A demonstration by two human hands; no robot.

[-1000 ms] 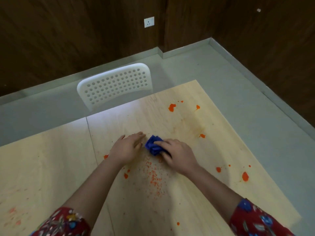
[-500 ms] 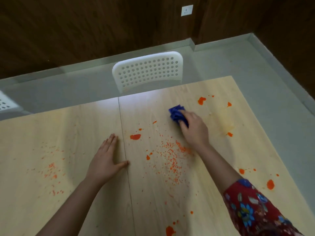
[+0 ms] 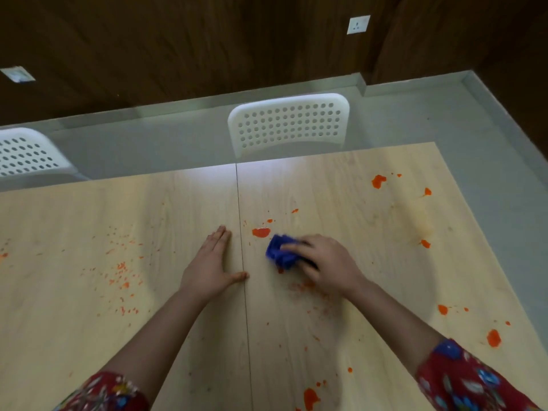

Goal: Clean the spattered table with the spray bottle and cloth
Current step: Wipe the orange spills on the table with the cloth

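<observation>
Here, the right hand (image 3: 329,262) grips the cloth (image 3: 280,255); the left hand (image 3: 212,265) lies flat on the table (image 3: 89,321).
Risk: wiping may smear the red blob (image 3: 261,232) just beyond the cloth.

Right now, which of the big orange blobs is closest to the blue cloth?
The oval blob just beyond the cloth, beside the seam; the other big ones lie far off toward the edges.

On table (image 3: 385,292), cloth (image 3: 280,255) lay right of seam (image 3: 241,232) under right hand (image 3: 329,265); left hand (image 3: 212,265) flat left of seam. 1 chair (image 3: 290,123) behind table, 2nd chair (image 3: 26,152) further left.
</observation>
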